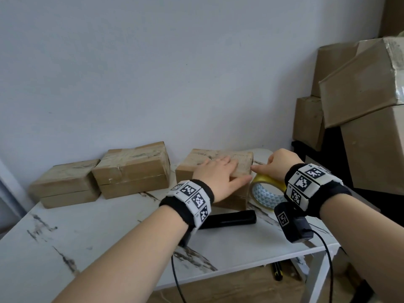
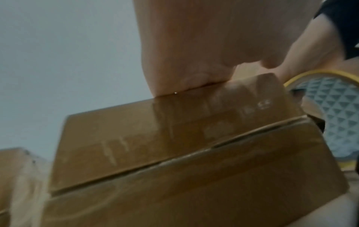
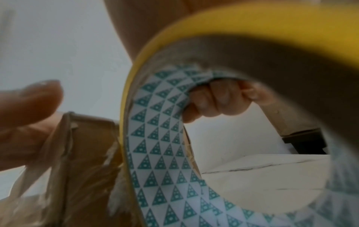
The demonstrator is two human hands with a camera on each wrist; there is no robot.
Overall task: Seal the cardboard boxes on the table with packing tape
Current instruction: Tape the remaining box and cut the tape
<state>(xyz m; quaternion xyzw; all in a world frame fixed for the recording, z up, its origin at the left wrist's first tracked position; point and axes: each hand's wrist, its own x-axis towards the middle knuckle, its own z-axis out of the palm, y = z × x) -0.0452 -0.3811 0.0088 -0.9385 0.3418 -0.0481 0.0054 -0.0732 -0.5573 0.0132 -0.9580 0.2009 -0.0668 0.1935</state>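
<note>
three small boxes sit in a row on the table (image 1: 91, 235), against the wall (image 1: 153, 62). all places below are given from the right box (image 1: 203, 162).

well to its left sits the left box (image 1: 63, 184), closed, with a seam round its middle. between that and the right box, near but apart, stands the mid box (image 1: 133, 169), with wrinkled clear tape across its top.

the right box carries shiny tape on its top. the left hand (image 1: 220, 173) lies flat on that top, fingers straight and pressing down, thumb over the near right edge. the left wrist view shows the heel of the hand on the top edge and a flap seam running along the front face.

just in front of the right box lies a black bar (image 1: 229, 219) on the table.

just right of the right box, the right hand (image 1: 282, 166) grips the tape roll (image 1: 265, 193); fingers curl through its core, seen in the right wrist view, and the thumb points toward the box's right end. the roll is yellow-edged with a teal triangle print inside its core. a strip of clear tape (image 3: 38, 153) runs from the roll side onto the box's end.

well to the right, beyond the table, large cartons (image 1: 360, 84) are stacked.
</note>
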